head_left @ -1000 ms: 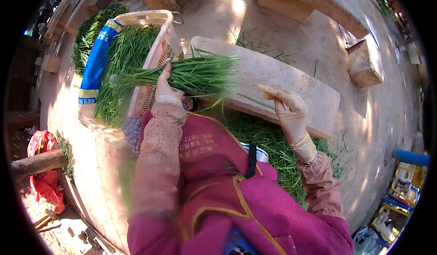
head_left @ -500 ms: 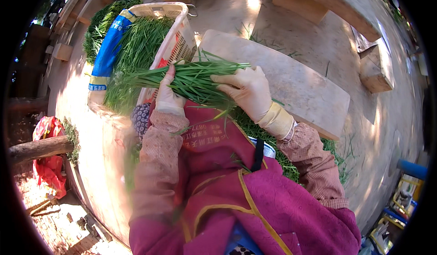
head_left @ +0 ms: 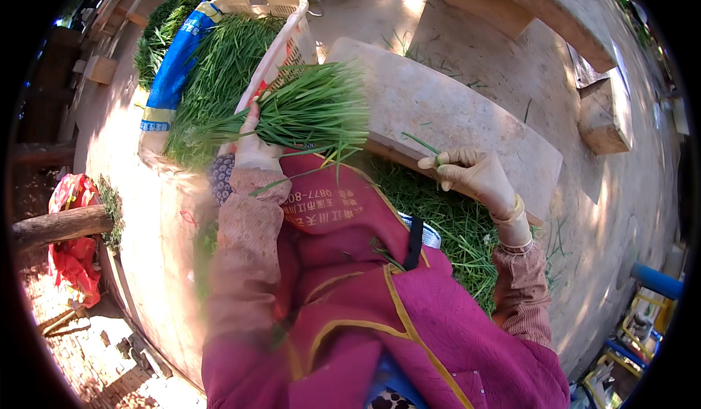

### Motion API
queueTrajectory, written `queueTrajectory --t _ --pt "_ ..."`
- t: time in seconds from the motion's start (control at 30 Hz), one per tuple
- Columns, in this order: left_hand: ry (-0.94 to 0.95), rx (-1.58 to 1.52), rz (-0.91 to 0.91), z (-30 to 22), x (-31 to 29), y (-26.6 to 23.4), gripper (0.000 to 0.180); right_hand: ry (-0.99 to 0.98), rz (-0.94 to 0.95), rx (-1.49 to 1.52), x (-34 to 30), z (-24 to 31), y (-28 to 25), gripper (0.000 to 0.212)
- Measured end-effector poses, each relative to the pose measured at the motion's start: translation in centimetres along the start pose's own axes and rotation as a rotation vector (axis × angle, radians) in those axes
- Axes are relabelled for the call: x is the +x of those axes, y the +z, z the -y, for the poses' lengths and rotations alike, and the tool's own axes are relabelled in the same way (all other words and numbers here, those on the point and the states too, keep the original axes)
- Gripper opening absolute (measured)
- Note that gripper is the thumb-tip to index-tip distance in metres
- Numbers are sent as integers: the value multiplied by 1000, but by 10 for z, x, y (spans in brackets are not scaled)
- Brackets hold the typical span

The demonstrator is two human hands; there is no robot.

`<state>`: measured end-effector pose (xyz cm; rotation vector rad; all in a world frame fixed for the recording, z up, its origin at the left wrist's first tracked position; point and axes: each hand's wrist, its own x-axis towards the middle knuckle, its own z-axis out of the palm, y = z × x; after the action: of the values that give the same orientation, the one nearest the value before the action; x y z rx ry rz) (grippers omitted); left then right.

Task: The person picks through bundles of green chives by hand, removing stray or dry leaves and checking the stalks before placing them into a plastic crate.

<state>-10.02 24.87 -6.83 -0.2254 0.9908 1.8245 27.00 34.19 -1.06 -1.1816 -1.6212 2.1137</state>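
Note:
A bunch of long green grass-like leaves (head_left: 314, 110), perhaps chives, fans out from my gloved left hand (head_left: 255, 146), whose fingers wrap round it. It hovers above my lap, beside the basket. Over to the right, my gloved right hand (head_left: 475, 175) pinches a single green blade (head_left: 421, 143) between thumb and fingers, near the stone bench's edge. Many more of the same leaves fill the pale plastic basket (head_left: 296, 40) at the far left, which has a blue and yellow band of material (head_left: 172, 73) across it.
The pale stone bench (head_left: 445, 110) lies ahead of my lap. Loose green leaves (head_left: 467, 248) are heaped on the ground by my right side. A larger bench (head_left: 540, 8) stands at the far right. A red plastic bag (head_left: 73, 263) hangs by a wooden pole (head_left: 66, 226) at left.
My right hand has left the bunch and moved right and down, carrying a blade away. The bunch in my left hand has spread and tilted upward.

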Motion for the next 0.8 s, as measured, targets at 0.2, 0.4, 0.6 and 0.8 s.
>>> queueTrajectory --t 0.2,0.4,0.6,0.8 --pt "149 -88 70 -3 -11 8 37 -66 49 189 -3 10 59 29" --pt "176 -46 105 5 -28 17 51 -16 209 366 40 23 103 29" --pt "54 -41 61 6 -15 -10 47 -155 401 623 39 9 98 28" --pt "56 35 -145 -5 -17 8 45 -47 478 381 -24 7 31 23"
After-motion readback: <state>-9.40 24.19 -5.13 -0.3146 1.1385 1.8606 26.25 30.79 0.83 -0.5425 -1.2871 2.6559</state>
